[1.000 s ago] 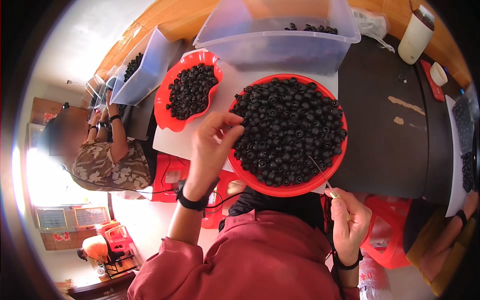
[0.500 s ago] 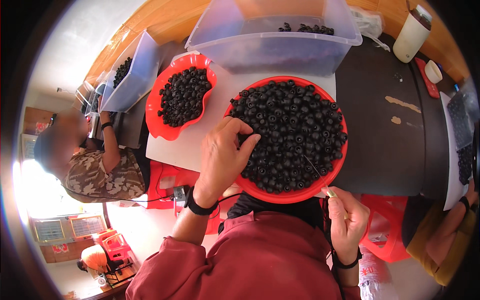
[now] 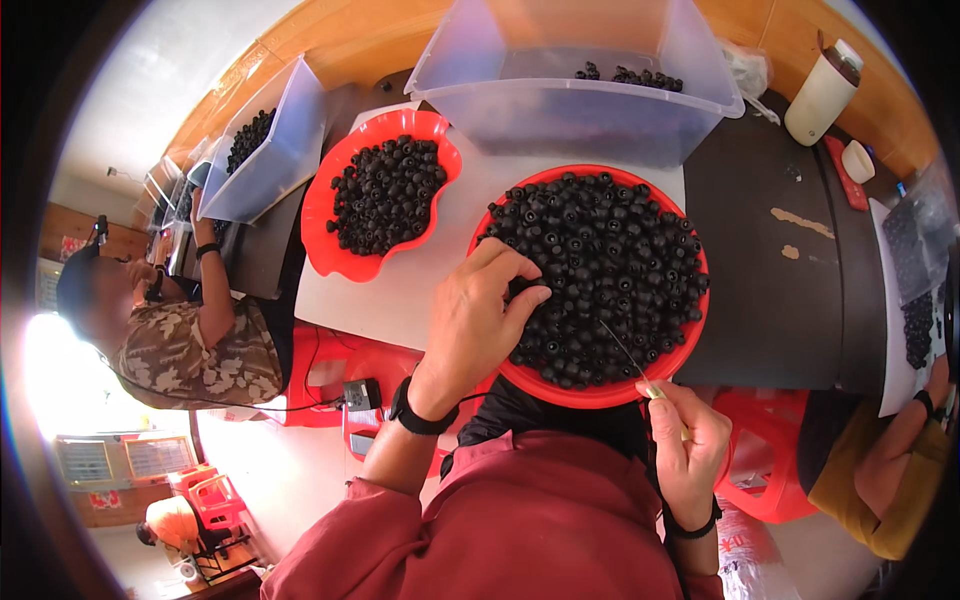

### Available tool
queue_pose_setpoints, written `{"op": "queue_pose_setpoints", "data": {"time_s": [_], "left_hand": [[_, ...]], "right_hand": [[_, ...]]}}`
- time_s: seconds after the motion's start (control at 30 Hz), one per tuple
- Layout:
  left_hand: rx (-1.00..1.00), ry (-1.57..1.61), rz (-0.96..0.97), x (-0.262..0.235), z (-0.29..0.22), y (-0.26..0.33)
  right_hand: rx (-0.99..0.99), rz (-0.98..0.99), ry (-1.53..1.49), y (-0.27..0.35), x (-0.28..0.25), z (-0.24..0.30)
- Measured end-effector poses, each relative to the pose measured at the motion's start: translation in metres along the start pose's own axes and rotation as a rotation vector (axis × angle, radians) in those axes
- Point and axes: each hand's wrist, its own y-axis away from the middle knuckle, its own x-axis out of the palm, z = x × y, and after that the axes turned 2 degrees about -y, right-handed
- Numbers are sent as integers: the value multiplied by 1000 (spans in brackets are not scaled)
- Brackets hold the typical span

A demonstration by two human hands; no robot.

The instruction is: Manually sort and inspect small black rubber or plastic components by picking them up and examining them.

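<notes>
Left hand [image 3: 474,318] — farther over black beads [image 3: 612,262] than earlier.

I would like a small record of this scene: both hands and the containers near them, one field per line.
Left hand: fingertips at the small black pieces; whether one is pinched is unclear
Right hand: holds a thin tool by its pale handle
Round red bowl: heaped with these pieces
Wavy red dish: left of the bowl, also holding pieces
Translucent bin: beyond the bowl, dark pieces inside
</notes>
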Motion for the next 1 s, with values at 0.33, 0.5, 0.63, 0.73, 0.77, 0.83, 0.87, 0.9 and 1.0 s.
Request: {"op": "queue_pose_setpoints", "data": {"time_s": [0.33, 0.5, 0.63, 0.73, 0.77, 0.83, 0.87, 0.9, 1.0], "left_hand": [[-299, 1139, 265, -24, -6, 30], [-347, 1500, 324, -13, 10, 42], [-367, 1649, 387, -9, 12, 50], [-370, 1690, 380, -1, 19, 57], [-371, 1690, 386, 0, 18, 58], [-412, 1689, 351, 2, 12, 60], [-414, 1689, 357, 3, 12, 61], [-422, 1715, 366, 3, 12, 62], [-421, 1775, 371, 9, 13, 65]], "right_hand": [[0, 19, -3, 3, 6, 10], [-68, 30, -31, 1, 11, 18], [-103, 45, -18, 2, 14, 18], [-100, 63, -13, 3, 15, 23], [-90, 72, -13, 3, 15, 24], [-115, 62, -23, 5, 17, 21], [-142, 56, -34, 5, 17, 20], [-139, 52, -33, 6, 17, 21], [-147, 51, -27, 7, 18, 20]]}}
